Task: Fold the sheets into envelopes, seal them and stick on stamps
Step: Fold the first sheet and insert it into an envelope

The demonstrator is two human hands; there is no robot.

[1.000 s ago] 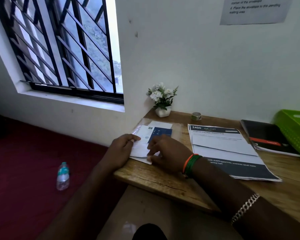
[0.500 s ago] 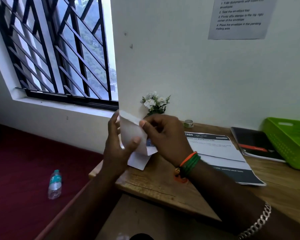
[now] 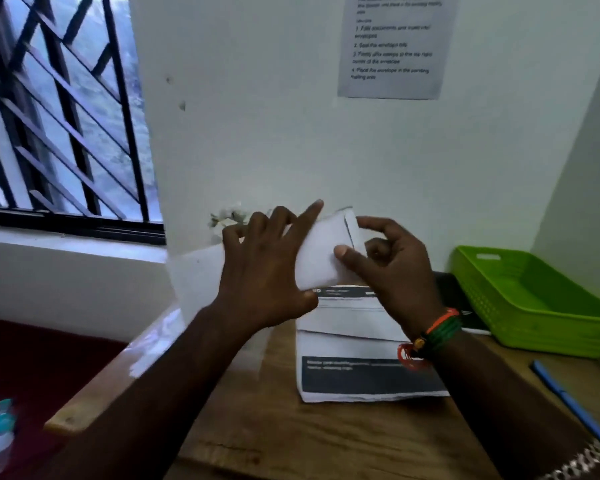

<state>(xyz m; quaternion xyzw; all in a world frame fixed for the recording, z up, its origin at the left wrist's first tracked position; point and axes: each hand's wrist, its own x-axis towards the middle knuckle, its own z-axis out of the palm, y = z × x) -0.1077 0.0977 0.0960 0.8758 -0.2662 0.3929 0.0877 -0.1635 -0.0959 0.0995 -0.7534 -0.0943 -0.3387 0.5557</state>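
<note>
Envelope point(image 3: 321, 256) pinched between left hand point(image 3: 264, 271) and right hand point(image 3: 392, 268): light, limp (creases easily); hold by edges.

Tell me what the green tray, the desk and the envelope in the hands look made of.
Tray: plastic, probably; bright uniform green, moulded perforated walls.
Desk: wood or wood-look laminate; brown grain lines, a pale rounded edge.
Envelope: thin matt white paper, bowed between the left hand and right hand.
</note>
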